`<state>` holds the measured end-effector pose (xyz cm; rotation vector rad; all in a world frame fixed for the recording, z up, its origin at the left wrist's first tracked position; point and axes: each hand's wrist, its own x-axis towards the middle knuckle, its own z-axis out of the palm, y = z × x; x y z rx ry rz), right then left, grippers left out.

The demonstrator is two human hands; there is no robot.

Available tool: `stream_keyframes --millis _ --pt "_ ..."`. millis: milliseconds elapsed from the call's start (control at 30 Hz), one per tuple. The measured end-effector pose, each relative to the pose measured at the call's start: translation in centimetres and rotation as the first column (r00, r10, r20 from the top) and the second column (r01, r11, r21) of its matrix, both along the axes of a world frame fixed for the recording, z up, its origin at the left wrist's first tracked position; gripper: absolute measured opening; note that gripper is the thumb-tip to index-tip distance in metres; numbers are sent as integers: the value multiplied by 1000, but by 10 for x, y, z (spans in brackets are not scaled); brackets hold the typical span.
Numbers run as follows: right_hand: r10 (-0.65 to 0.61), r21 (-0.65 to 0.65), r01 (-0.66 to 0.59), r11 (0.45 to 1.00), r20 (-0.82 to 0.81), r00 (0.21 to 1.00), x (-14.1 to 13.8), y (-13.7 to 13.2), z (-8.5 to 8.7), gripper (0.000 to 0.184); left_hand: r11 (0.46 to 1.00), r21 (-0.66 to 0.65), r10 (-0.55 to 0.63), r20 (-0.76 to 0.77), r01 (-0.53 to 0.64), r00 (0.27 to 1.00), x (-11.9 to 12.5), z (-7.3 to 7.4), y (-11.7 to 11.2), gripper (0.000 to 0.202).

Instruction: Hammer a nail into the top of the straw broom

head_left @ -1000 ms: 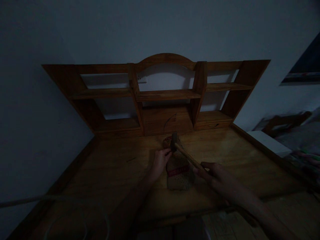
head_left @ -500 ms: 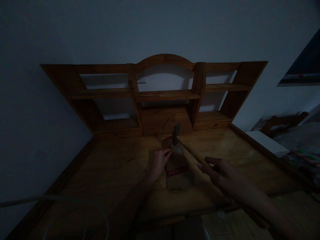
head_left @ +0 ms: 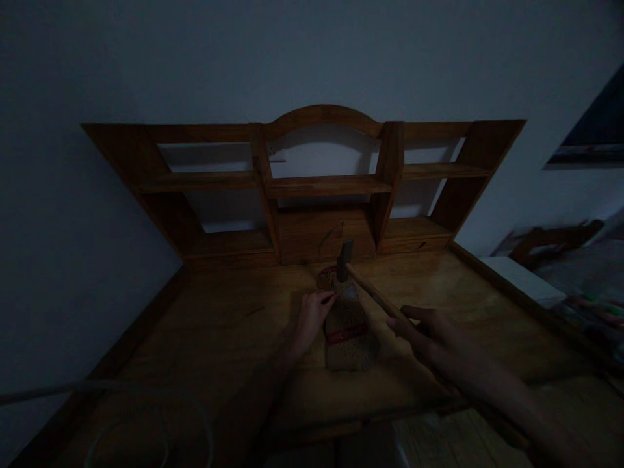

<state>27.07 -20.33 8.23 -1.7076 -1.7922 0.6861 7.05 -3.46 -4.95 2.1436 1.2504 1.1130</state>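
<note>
A hammer [head_left: 373, 288] with a wooden handle is in my right hand [head_left: 433, 338], the fingers wrapped around the shaft. Its dark head is over the far part of a brown, speckled, sack-like piece [head_left: 348, 356] with a red band across it; I cannot tell whether they touch. Fingertips of my left hand [head_left: 312, 317] are pinched together at the left side of that piece, just short of the hammer head. Whatever they hold is too small and dark to make out.
Everything sits on a wooden desk [head_left: 219, 325] in dim light. Behind it stands a wooden shelf unit [head_left: 326, 186] against the wall. A thin stick-like bit [head_left: 254, 311] lies left of my hand. Pale curved tubing [head_left: 146, 388] crosses the lower left, and a wooden chair [head_left: 550, 240] is at right.
The hammer head has shifted very slightly, and the whole view has drifted a few pixels. Both hands keep the same grip and nearly the same place.
</note>
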Motion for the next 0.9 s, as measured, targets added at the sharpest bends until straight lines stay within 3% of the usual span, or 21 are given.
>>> stream_keyframes --millis 167,367,667,800,900 --pt "-10 -49 8 999 -32 999 1 1 -6 50 999 11 -39 8 39 999 -1 -3 2 19" --pt "59 -156 -67 985 -59 997 2 5 -21 55 1000 6 -23 -57 23 998 -1 4 -3 18" --pt "-20 -16 19 1000 -39 999 -1 2 -9 54 998 14 -57 -1 57 998 -1 -4 3 20" --pt "41 -128 -50 991 -65 997 -3 6 -20 54 999 23 -31 -58 32 998 -1 -1 2 17" --pt "-4 -175 -13 984 -95 995 -4 5 -20 62 999 34 -30 -57 32 998 0 5 -2 16"
